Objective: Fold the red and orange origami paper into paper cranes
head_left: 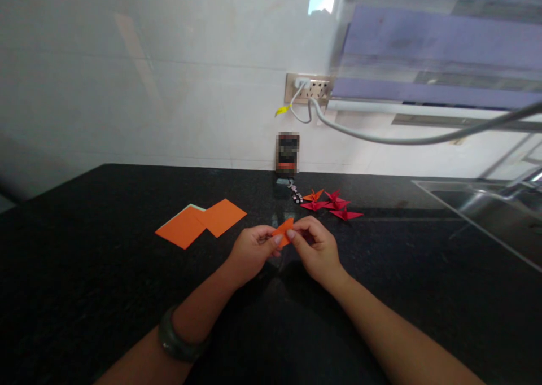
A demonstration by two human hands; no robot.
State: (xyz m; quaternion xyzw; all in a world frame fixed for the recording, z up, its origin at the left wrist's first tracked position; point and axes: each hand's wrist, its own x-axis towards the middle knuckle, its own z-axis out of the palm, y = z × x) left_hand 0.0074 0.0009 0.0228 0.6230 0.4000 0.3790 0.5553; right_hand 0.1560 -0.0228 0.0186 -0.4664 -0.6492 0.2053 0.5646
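Observation:
Both hands meet over a black stone counter. My left hand and my right hand each pinch one end of a small folded orange paper, held just above the counter. A dark green bangle circles my left wrist. Flat orange paper squares lie to the left of my hands. Beyond my right hand sit several folded paper cranes, one orange and the others red.
A small blurred dark object stands against the white wall at the counter's back. A wall socket holds a white plug and grey cable. A steel sink lies at the right. A window with a purple blind is upper right.

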